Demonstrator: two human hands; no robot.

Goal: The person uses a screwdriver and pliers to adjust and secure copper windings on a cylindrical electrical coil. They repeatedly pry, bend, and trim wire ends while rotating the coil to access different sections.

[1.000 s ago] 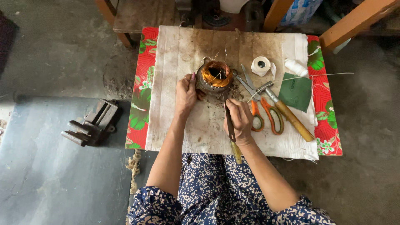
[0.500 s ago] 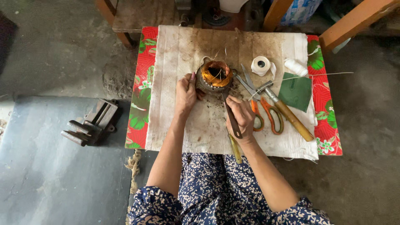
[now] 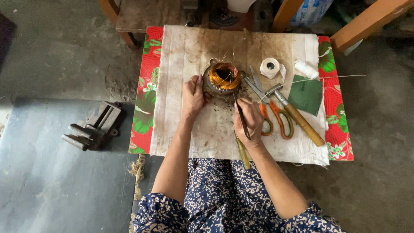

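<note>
left hand (image 3: 192,96) grips the side of the motor coil (image 3: 221,78), a round metal shell with copper winding, sitting mid-cloth (image 3: 185,56). right hand (image 3: 250,123) is closed on a thin tool with a yellow handle (image 3: 242,149), and since a second ago its tip has come up from the cloth toward the coil's lower edge, so work on the winding looks about to resume. scissors (image 3: 276,121), hammer (image 3: 297,116) and tape roll (image 3: 270,67) lie untouched to the right.

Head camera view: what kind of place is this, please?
Probably a small repair workshop with work done low, near the floor. A motor part with copper wire sits on a cloth-covered board, a hammer and scissors lie beside it, and a metal vise rests on the floor.
</note>
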